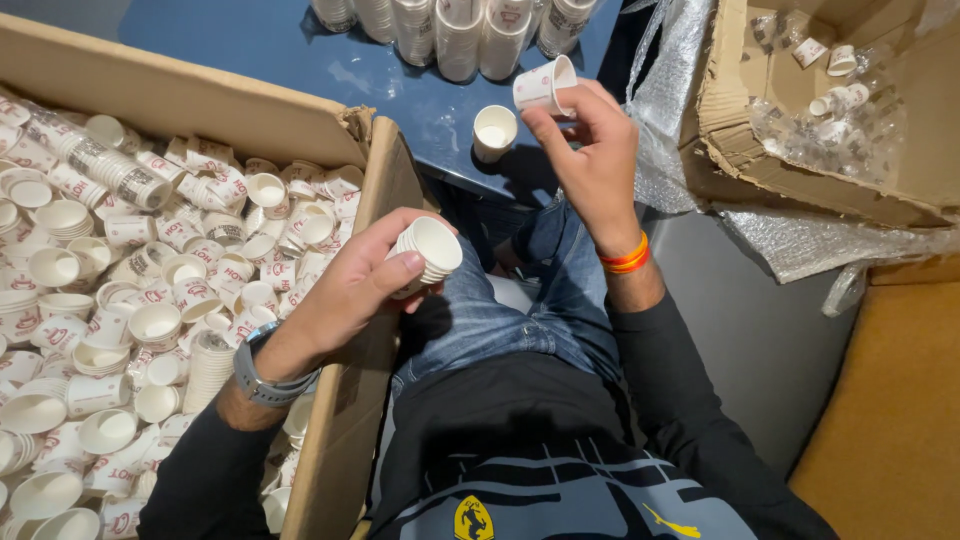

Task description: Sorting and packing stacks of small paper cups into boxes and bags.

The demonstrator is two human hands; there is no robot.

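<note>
- Short stack of small paper cups (428,250) is gripped in left hand (352,290), fingers curled round it, over the lap.
- Single cup (545,85) is pinched at its rim by right hand (590,150), above blue table (300,60).
- Judged best: cup kept straight w/ stack's open mouth, pressed in lightly, no crushing.
- Big cardboard box (340,440) at left is filled w/ loose cups; one cup (494,132) stands on table; stacks (450,30) at far edge.

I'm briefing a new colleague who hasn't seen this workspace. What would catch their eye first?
First, the big cardboard box on the left, heaped with loose small paper cups. Next, the left hand gripping a nested stack of cups over the lap, and the right hand pinching a single cup above the blue table.
</note>
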